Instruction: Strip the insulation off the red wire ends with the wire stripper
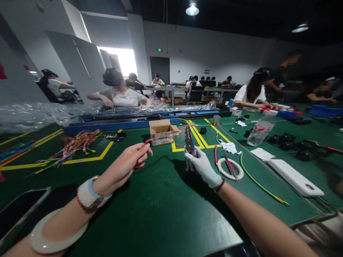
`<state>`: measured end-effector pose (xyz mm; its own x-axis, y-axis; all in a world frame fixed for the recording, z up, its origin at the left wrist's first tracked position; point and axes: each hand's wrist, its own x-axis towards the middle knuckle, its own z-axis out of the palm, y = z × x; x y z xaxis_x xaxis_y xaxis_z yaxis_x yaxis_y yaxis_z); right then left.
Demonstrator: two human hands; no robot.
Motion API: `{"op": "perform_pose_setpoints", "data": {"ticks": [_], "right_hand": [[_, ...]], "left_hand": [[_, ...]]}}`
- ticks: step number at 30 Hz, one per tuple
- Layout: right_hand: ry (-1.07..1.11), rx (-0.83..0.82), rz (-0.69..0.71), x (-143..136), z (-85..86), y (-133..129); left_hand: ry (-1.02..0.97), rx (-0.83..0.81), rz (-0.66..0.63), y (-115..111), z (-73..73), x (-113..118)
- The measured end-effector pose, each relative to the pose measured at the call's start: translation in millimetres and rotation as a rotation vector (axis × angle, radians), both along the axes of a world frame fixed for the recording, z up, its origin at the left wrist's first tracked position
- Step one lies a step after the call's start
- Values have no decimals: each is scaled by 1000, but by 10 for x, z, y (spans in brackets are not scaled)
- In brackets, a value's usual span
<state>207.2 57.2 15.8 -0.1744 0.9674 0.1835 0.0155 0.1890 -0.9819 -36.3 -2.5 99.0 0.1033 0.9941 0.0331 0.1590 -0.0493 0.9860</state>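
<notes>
Pinched in the fingers of my left hand [132, 157] is a red wire [148, 141]. From its end, long loose copper strands [171, 135] fan out rightward across the front of a small cardboard box [162, 135]. My right hand [202, 164], in a white glove, is closed around the handles of wire strippers [189, 141] held upright with the jaws on top. The strand tips reach near those jaws; whether they touch, I cannot tell. Right of the glove lie a white tape ring [222, 173] and a red-handled tool [229, 165].
At left lies a bundle of wires with bared copper ends [80, 144]. A green-yellow cable [257, 187], a white power bank [296, 176] and a water bottle [261, 130] stand or lie at right. A blue rail [120, 125] spans the back. People sit beyond.
</notes>
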Motion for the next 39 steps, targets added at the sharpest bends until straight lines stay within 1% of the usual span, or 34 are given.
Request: {"op": "perform_pose_setpoints", "data": {"ticks": [3,5,7,9,10,12,15,20,22,25,27,30,32,33,35,39], "right_hand": [[10,13,9,-35,-73,-17],[12,8,-25,-41,-110,-16],[-1,4,-84,-30,-129,3],[6,45,-148,-3,-135,34],[19,75,-171,13,-135,49],[46,120,-188,44,-140,70],[36,98,-169,67,-173,68],[-86,82,-158,40,-233,36],[-178,76,-107,36,-215,31],[-298,81,-36,68,-136,44],[-360,180,-57,115,-54,71],[-462,469,-151,198,83,121],[-519,614,-202,243,153,134],[-542,655,-219,259,172,129],[-593,679,-222,278,174,98],[-716,656,-197,269,66,13]], "left_hand": [[-95,41,50,-78,-240,67],[-113,99,100,-104,-362,107],[-156,161,175,-118,-453,132],[-179,231,233,-129,-519,136],[-165,262,244,-134,-546,133],[-88,291,221,-145,-592,122],[24,265,151,-160,-652,113],[64,199,106,-166,-720,150],[52,176,91,-161,-733,185],[24,129,25,-147,-756,253],[11,101,-28,-133,-783,301],[26,71,-72,-108,-834,361],[56,57,-72,-96,-860,388],[66,50,-68,-92,-868,398],[62,27,-71,-90,-871,416],[-6,-70,-115,-96,-859,464]]}}
